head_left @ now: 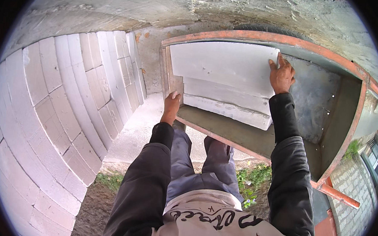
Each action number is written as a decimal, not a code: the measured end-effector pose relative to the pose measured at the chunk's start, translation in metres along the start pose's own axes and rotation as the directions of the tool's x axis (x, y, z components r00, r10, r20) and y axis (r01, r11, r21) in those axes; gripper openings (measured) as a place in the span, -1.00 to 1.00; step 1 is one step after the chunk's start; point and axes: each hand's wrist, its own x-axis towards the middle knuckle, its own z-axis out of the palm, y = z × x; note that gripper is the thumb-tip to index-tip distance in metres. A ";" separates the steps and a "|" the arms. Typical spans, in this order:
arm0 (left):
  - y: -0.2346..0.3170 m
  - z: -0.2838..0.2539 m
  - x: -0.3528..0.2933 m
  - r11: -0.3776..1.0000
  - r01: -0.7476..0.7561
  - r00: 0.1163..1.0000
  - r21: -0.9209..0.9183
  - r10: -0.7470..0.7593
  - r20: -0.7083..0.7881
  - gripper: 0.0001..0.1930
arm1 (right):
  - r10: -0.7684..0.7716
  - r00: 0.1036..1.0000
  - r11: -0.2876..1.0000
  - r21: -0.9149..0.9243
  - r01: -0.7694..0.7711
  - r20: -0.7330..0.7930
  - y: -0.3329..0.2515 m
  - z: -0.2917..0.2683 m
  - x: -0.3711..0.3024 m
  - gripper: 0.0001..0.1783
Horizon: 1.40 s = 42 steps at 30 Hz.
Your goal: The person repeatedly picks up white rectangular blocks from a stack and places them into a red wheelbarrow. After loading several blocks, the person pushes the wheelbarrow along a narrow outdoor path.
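Observation:
Large white building blocks (224, 62) lie stacked lengthwise in the left part of an orange-rimmed metal cart (253, 35). My right hand (282, 76) grips the far right corner of the uppermost block, thumb on its face and fingers over its end. At the cart's near left corner, my left hand (171, 107) is closed over the edge, close to the left ends of the blocks. The undersides of its fingers are hidden, and I cannot tell whether it also touches a block.
A tall stack of pale blocks (66, 98) rises at my left. Behind the cart is a rough concrete wall (160, 9), with part of a tyre (272, 29) against it. An orange handle bar (341, 197) sticks out at the right. Green plants (254, 181) grow beside my legs.

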 end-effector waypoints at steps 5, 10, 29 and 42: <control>0.008 -0.058 -0.109 0.993 -0.090 0.994 -0.081 0.085 -0.068 -0.47 | 0.027 0.983 0.999 -0.034 -0.021 0.181 -0.005 -0.035 -0.010 -0.23; 0.009 -0.122 -0.206 0.973 -0.157 0.970 -0.168 0.120 -0.213 -0.48 | -0.138 0.955 0.975 0.206 0.084 0.262 -0.044 -0.059 -0.099 -0.32; 0.165 -0.297 -0.577 0.418 -0.535 -0.405 0.734 0.635 -0.658 -0.50 | -0.951 0.301 0.200 0.879 0.433 0.068 -0.357 -0.217 -0.359 -0.49; 0.197 -0.463 -0.677 0.559 -0.216 -0.522 0.801 0.627 -0.578 -0.13 | -0.972 0.191 0.179 0.962 0.206 0.140 -0.416 -0.261 -0.419 -0.55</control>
